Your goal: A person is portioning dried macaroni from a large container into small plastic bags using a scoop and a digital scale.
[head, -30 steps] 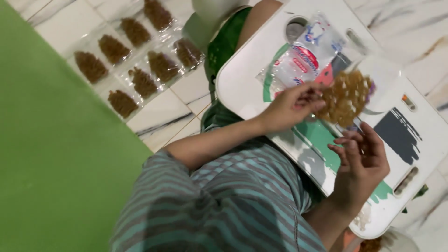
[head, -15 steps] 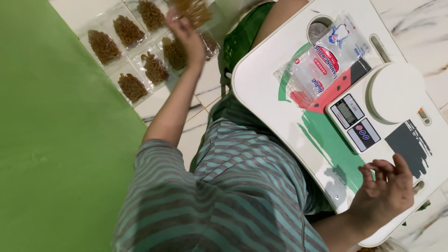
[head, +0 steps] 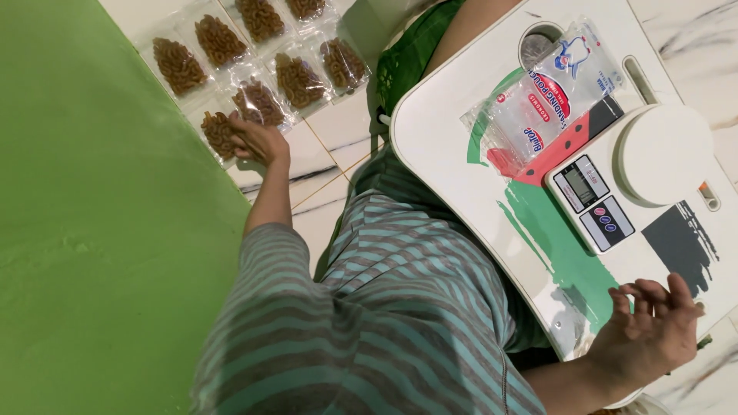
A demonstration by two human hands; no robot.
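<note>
L hand (head: 257, 142): fingers curled down onto a small clear plastic packet of brown curled snack pieces (head: 221, 132), closed on its near edge; the packet lies flat on the white marble-look tiled floor (head: 338, 127), touching the hand. Landmark = this packet. Around it, five more like packets (head: 296, 77) lie in rows on the floor, just beside & beyond it. A flat bright green mat (head: 92, 253) borders it on the side away from the desk.

R hand (head: 649, 330): fingers spread apart & slightly bent, holding nothing, tips resting on the edge of a white lap desk with green, red & black print (head: 453, 161). Desk is well apart from landmark packet, across the person's lap; grey-teal striped shirt (head: 369, 323) between.

On desk: white digital kitchen scale w/ round platform (head: 661, 154), platform bare, near R hand. Beside scale, a stack of clear empty plastic pouches with red & blue print (head: 538, 107), lying flat. Round recessed cup hole (head: 538, 42) at desk's far corner, partly under pouches.
</note>
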